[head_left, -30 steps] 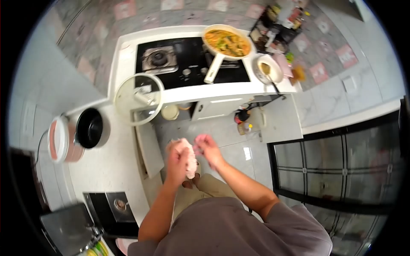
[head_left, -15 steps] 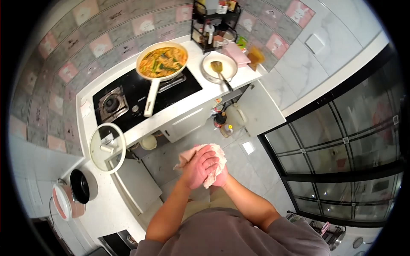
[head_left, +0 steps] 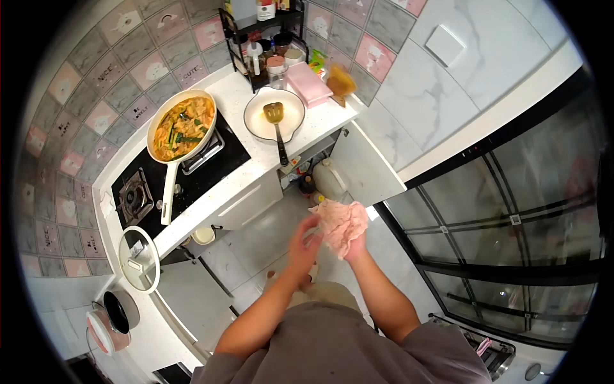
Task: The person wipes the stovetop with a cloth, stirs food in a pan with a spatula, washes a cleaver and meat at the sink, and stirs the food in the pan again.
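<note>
A crumpled pink cloth (head_left: 343, 225) lies over my right hand (head_left: 356, 247), which holds it from below; most of that hand's fingers are hidden under the cloth. Just left of the cloth is my left hand (head_left: 306, 244), slightly blurred, with its fingers apart and nothing in them. Both hands are in front of my body, above the tiled floor. On the stove at the upper left stands a white pan (head_left: 184, 128) of cooked food with green pieces. A second white pan (head_left: 256, 118) on the counter has a spatula (head_left: 274, 114) lying in it.
A glass lid (head_left: 139, 260) rests at the counter corner, near a black pot (head_left: 121, 312) and a lidded container (head_left: 100, 333). Two lower cabinet doors stand open, one at right (head_left: 368, 163). A black spice rack (head_left: 240, 48) and pink box (head_left: 309, 84) are behind.
The view has turned right. My hands were together around the cloth; now my left hand is off it, and the cloth is spread over my right hand.
</note>
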The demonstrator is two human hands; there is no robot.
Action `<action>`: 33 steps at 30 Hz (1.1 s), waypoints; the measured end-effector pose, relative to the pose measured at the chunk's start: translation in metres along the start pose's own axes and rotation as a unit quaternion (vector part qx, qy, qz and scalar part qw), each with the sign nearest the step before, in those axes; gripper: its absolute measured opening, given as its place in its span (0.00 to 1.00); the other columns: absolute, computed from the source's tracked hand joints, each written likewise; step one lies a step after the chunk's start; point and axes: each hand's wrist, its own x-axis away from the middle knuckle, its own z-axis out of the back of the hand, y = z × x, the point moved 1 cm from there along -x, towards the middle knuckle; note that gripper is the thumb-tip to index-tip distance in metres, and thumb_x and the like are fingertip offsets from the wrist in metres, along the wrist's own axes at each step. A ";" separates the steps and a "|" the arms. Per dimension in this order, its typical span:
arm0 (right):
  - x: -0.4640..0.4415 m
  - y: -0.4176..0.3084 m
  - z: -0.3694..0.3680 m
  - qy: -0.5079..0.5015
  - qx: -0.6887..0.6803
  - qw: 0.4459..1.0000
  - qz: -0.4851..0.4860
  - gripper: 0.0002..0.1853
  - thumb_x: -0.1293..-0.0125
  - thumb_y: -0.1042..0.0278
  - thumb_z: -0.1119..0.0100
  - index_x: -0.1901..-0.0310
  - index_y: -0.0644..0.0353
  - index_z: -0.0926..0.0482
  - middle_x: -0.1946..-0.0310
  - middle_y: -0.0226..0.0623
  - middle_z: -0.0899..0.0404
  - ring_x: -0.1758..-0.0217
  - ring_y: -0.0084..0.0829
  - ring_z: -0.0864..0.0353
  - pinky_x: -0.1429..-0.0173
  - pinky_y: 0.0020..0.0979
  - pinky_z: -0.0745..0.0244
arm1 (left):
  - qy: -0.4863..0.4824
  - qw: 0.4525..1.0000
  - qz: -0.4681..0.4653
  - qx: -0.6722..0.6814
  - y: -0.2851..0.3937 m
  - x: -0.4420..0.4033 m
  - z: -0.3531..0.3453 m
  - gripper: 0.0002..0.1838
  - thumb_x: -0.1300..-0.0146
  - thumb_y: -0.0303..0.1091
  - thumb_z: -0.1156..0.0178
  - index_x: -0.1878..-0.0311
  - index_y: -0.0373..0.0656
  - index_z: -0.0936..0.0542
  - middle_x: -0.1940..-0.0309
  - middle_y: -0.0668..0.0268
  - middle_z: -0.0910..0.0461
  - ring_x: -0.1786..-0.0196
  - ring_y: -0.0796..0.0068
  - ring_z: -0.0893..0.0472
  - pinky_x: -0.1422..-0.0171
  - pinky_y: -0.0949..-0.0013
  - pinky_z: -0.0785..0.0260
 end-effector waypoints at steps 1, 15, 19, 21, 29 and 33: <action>0.004 -0.010 -0.010 0.057 -0.014 0.998 0.010 0.30 0.24 0.47 0.62 0.35 0.66 0.32 0.42 0.45 0.24 0.43 0.40 0.23 0.42 0.38 0.23 | -0.003 1.000 0.007 -0.003 0.001 -0.008 -0.005 0.24 0.32 0.29 0.40 0.34 0.42 0.30 0.37 0.64 0.27 0.36 0.72 0.27 0.37 0.66 0.30; -0.008 -0.055 -0.008 0.066 0.406 0.911 0.032 0.24 0.24 0.64 0.52 0.30 0.62 0.36 0.36 0.37 0.28 0.34 0.30 0.29 0.32 0.33 0.33 | -0.048 0.866 0.332 0.372 -0.087 -0.101 -0.044 0.24 0.25 0.56 0.56 0.40 0.47 0.30 0.45 0.61 0.25 0.47 0.68 0.23 0.45 0.63 0.26; -0.033 -0.041 -0.012 0.062 -0.022 0.997 -0.046 0.23 0.22 0.56 0.56 0.33 0.60 0.30 0.37 0.39 0.26 0.35 0.32 0.27 0.30 0.34 0.33 | -0.162 0.760 0.371 0.509 -0.048 -0.115 -0.051 0.25 0.23 0.55 0.63 0.42 0.47 0.27 0.44 0.61 0.22 0.40 0.65 0.23 0.34 0.64 0.31; -0.051 -0.030 0.007 0.077 -0.050 0.995 -0.031 0.24 0.22 0.52 0.59 0.35 0.59 0.28 0.41 0.38 0.21 0.41 0.32 0.21 0.34 0.33 0.28 | -0.220 0.791 0.313 0.477 -0.070 -0.127 -0.047 0.30 0.24 0.60 0.62 0.36 0.47 0.27 0.38 0.63 0.24 0.37 0.71 0.25 0.32 0.72 0.34; -0.092 -0.041 0.003 0.162 0.468 0.847 0.194 0.09 0.29 0.68 0.42 0.51 0.59 0.19 0.60 0.33 0.19 0.60 0.21 0.22 0.64 0.22 0.28 | -0.164 0.821 0.366 0.405 -0.052 -0.163 -0.037 0.26 0.24 0.55 0.61 0.38 0.48 0.26 0.45 0.66 0.22 0.42 0.71 0.23 0.38 0.65 0.32; -0.105 -0.058 -0.013 0.087 0.669 0.711 0.197 0.16 0.41 0.82 0.37 0.50 0.60 0.20 0.56 0.34 0.23 0.56 0.29 0.20 0.55 0.27 0.23 | -0.177 0.828 0.381 0.371 -0.072 -0.176 -0.027 0.25 0.26 0.53 0.58 0.37 0.47 0.28 0.47 0.68 0.23 0.43 0.70 0.24 0.36 0.65 0.33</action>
